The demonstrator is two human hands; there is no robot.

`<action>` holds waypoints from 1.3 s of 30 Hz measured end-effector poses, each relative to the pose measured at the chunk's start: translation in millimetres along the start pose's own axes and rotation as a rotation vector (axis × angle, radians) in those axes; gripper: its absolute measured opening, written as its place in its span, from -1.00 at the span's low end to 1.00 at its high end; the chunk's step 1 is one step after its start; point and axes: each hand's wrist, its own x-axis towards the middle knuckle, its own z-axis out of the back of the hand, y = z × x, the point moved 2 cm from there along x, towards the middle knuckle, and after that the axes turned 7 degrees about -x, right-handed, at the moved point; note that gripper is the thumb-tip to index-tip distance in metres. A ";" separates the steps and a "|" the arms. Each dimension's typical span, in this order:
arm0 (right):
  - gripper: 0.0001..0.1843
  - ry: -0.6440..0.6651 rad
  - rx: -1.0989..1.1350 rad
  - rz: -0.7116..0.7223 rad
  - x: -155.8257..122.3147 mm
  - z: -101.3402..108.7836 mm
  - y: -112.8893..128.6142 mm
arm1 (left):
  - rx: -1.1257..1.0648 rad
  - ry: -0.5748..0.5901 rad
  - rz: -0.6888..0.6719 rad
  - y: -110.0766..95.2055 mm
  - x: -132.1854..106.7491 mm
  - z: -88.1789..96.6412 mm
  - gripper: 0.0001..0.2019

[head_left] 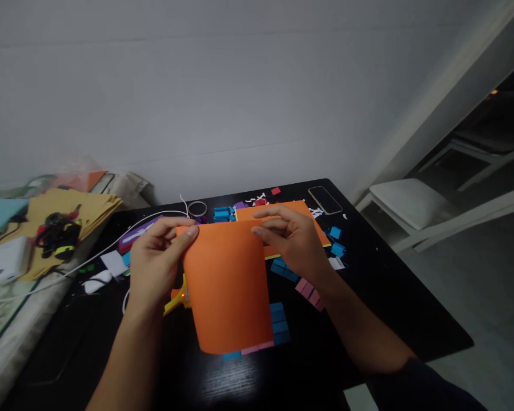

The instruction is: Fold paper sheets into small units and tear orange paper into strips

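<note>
A sheet of orange paper (229, 285) hangs upright over the black table, its lower edge curling slightly. My left hand (160, 254) pinches its top left corner between thumb and fingers. At the top right corner, my right hand (293, 240) has its thumb and fingers closed on the edge. Behind the right hand lies more orange paper (291, 212) with a yellow edge. Part of a yellow tool (176, 301) with a small orange light shows beside the held sheet, the rest hidden by it. Folded blue paper pieces (280, 322) stick out at the sheet's right.
Pink paper pieces (309, 294) and small blue ones (337, 249) lie on the black table (394, 308). A phone (324, 200) rests at the back right, a tape roll (197, 209) at the back. A white cable (124, 228) crosses the left. Brown envelopes (75, 205) and a white chair (405, 200) flank the table.
</note>
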 end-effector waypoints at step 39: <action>-0.66 -0.047 -0.055 -0.063 18.5 14.7 -18.2 | 0.044 0.027 0.050 5.4 5.7 -9.6 -0.69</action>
